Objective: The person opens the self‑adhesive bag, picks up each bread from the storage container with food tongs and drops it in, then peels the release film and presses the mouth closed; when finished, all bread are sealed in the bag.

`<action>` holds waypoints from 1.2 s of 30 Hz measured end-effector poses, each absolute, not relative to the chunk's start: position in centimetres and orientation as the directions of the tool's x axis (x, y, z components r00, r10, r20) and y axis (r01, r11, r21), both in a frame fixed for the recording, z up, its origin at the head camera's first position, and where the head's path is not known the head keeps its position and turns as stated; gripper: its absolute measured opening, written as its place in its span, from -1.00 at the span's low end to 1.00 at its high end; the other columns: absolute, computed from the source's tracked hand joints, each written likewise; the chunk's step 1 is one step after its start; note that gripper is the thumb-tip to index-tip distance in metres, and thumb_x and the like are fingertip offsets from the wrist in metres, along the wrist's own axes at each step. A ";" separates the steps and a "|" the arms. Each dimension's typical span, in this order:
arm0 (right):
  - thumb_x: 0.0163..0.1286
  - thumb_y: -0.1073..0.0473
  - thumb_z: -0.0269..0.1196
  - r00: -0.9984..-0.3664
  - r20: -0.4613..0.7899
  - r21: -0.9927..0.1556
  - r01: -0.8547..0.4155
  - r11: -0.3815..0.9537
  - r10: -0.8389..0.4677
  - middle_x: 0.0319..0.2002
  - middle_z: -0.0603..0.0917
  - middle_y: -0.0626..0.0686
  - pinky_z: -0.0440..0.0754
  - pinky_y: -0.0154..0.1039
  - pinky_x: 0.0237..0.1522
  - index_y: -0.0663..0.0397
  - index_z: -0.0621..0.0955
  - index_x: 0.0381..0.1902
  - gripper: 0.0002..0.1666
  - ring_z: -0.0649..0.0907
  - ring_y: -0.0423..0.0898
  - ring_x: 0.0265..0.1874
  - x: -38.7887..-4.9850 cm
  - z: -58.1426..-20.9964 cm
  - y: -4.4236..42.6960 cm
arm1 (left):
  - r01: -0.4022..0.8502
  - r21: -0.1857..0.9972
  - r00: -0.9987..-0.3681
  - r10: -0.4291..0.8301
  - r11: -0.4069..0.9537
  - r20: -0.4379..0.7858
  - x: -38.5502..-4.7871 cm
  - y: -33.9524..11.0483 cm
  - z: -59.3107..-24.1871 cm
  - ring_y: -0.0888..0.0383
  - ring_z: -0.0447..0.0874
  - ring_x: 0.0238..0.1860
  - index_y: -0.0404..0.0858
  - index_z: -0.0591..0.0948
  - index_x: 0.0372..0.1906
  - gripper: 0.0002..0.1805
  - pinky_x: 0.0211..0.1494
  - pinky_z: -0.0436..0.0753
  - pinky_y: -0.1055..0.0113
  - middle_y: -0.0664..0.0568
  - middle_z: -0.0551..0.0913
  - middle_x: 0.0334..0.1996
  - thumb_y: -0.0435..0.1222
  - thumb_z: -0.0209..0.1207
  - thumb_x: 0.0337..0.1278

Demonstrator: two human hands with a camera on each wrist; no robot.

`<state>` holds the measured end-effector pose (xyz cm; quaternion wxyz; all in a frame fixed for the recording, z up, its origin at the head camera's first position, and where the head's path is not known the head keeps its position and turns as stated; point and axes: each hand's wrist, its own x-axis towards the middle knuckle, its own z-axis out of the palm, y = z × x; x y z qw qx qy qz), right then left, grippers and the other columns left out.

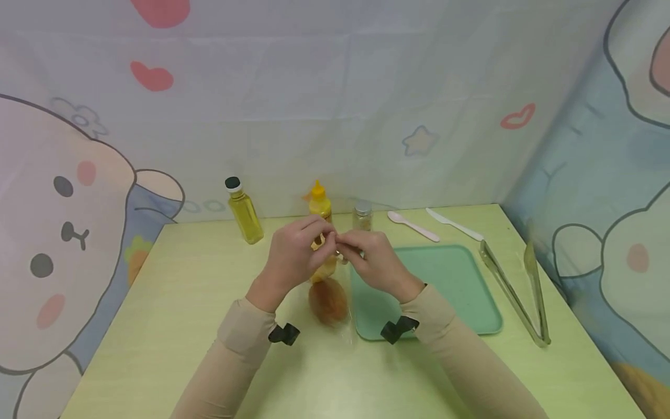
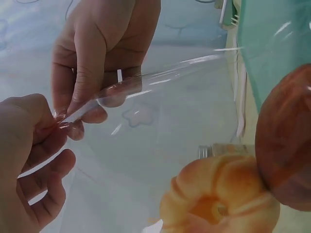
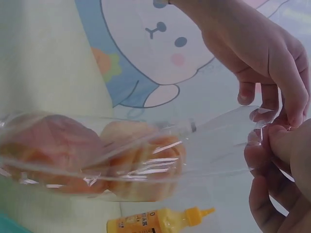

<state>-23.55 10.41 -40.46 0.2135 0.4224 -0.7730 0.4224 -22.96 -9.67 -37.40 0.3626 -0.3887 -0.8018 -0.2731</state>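
Both hands meet above the table and pinch the gathered mouth of a clear plastic bag (image 3: 221, 138). My left hand (image 1: 300, 250) holds it from the left, and my right hand (image 1: 373, 262) from the right, fingertips close together. The bag hangs below them. Inside it are a golden ring-shaped bread (image 2: 233, 177) and a darker brown bun (image 1: 328, 299), the bun lower down. In the head view the hands partly cover the bag and the ring bread. The exact fold at the fingertips is too small to make out.
Behind the hands stand a yellow squeeze bottle (image 1: 320, 205) and a small jar (image 1: 362, 216). An oil bottle (image 1: 245, 215) stands left. On the right lie a green tray (image 1: 450, 291), a pink spoon (image 1: 416, 227), a white knife (image 1: 455, 224) and metal tongs (image 1: 510, 294).
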 end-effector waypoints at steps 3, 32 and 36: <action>0.49 0.42 0.30 -0.543 0.703 -0.470 -0.839 0.273 -0.459 -0.43 0.73 0.05 0.65 -0.32 -0.41 0.22 0.77 -0.05 -0.83 0.64 -0.20 -0.51 -23.5 -40.3 10.3 | 0.810 0.288 -0.505 0.359 0.510 0.785 -23.0 -9.6 -37.5 0.11 0.65 -0.46 -0.26 0.70 -0.34 -0.91 -0.43 0.64 0.29 0.01 0.71 -0.42 -0.45 0.24 0.25; 0.52 0.42 0.27 -0.666 0.658 -0.645 -0.740 0.192 -0.352 -0.29 0.81 0.05 0.69 -0.30 -0.38 0.22 0.79 -0.07 -0.82 0.69 -0.18 -0.48 -23.2 -40.3 11.0 | 0.533 0.844 -0.829 0.163 -0.064 0.535 -22.9 -13.1 -37.0 0.20 0.79 -0.34 -0.59 0.64 -0.14 -0.89 -0.13 0.81 0.26 0.09 0.80 -0.31 -0.53 0.21 0.43; 0.52 0.41 0.27 -0.666 0.660 -0.644 -0.740 0.194 -0.347 -0.28 0.81 0.04 0.70 -0.29 -0.37 0.22 0.79 -0.08 -0.82 0.69 -0.18 -0.48 -23.2 -40.3 11.2 | 0.582 0.812 -0.805 0.178 0.046 0.566 -22.8 -13.8 -37.4 0.21 0.80 -0.29 -0.51 0.75 -0.21 -0.95 -0.11 0.80 0.29 -0.04 0.82 -0.27 -0.56 0.35 0.26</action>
